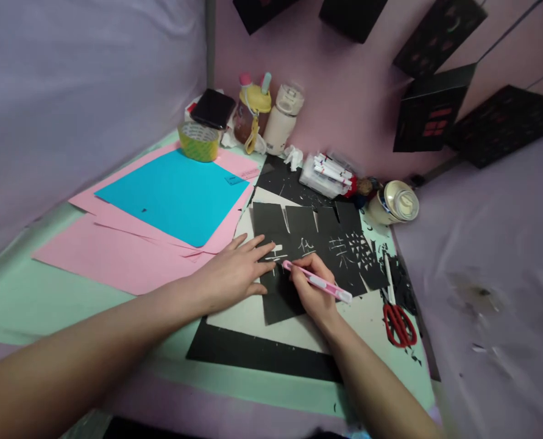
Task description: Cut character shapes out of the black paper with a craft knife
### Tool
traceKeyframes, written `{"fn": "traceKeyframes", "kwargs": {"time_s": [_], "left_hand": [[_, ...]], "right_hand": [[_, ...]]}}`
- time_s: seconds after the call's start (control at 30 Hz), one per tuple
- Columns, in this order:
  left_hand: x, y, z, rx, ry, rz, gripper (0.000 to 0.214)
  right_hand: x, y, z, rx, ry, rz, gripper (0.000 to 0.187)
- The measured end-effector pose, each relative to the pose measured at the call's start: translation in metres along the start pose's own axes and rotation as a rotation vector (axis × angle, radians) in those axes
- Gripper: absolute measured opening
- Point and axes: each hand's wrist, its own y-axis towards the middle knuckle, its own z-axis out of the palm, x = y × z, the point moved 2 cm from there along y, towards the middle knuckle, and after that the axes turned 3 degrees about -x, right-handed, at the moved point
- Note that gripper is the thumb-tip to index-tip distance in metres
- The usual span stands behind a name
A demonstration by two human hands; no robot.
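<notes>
My right hand (315, 289) grips a pink craft knife (321, 283), its tip end down on the black paper (283, 299). White Chinese characters and a patch of small cut-out shapes show on this paper, and slits split its far edge into tabs. Flat with fingers spread, my left hand (237, 271) rests across the paper's left edge, close to the leftmost character. A whitish board (239, 312) lies under the paper. The blade itself is too small to make out.
Left lie a blue sheet (175, 195) and pink sheets (111, 256), with a tape roll (198, 141) behind. Red-handled scissors (399, 325) lie right among black scraps. A white bottle (284, 119), pen box (328, 174) and jar (394, 202) line the back. Black paper boxes (433, 113) hang above.
</notes>
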Motion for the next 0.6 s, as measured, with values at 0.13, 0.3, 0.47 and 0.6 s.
{"fn": "traceKeyframes", "kwargs": {"time_s": [0.13,0.3,0.47,0.6], "left_hand": [[0.0,-0.001,0.0,-0.001,-0.004,0.011,0.053],[0.003,-0.001,0.004,-0.02,-0.021,0.03,0.052],[0.006,-0.003,0.009,-0.086,-0.019,0.037,0.049],[0.006,-0.004,0.011,-0.099,-0.028,0.038,0.046]], "right_hand": [[-0.003,-0.002,0.001,0.011,-0.01,-0.033,0.012],[-0.001,-0.004,0.001,0.053,-0.009,-0.088,0.008],[-0.001,-0.006,0.002,0.068,0.018,-0.143,0.009],[-0.002,-0.006,0.002,0.079,0.019,-0.14,0.01]]}}
